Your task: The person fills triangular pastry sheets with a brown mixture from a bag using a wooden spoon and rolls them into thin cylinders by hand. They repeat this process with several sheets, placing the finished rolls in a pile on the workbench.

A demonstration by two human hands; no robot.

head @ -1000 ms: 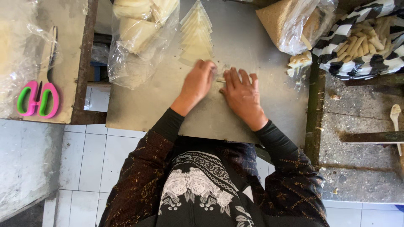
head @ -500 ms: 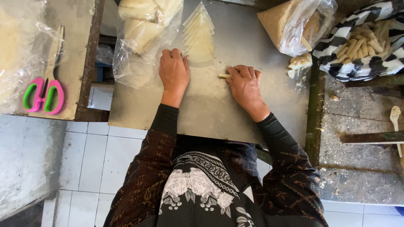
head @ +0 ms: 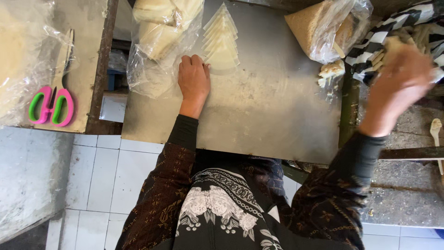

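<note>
My left fingers [head: 193, 61] lie flat and close together on the metal table [head: 259, 115], their tips touching the lower edge of the stack of pale triangular wrapper sheets [head: 222, 46]; they press down and grip nothing. The left hand [head: 194, 81] rests palm down, just beside a clear plastic bag [head: 157, 41] that holds pale blocks and sits at the table's far left corner. The sheets are fanned out, each point stepping a little past the next, and lie near the middle of the table's far edge.

My right hand [head: 400, 78] is blurred, raised over the right edge of the table next to the black-and-white striped cloth [head: 374, 53], where finished pale rolls [head: 418, 34] lie piled. I cannot tell whether those fingers are spread or closed, or whether they hold anything.

Between the sheets and the cloth stands a plastic bag of fine tan crumbs [head: 319, 28], with a small lump of pale filling [head: 330, 71] just below it near the table's edge. Well apart on the left, pink-and-green scissors [head: 51, 104] lie on a separate surface beside more plastic wrap.
</note>
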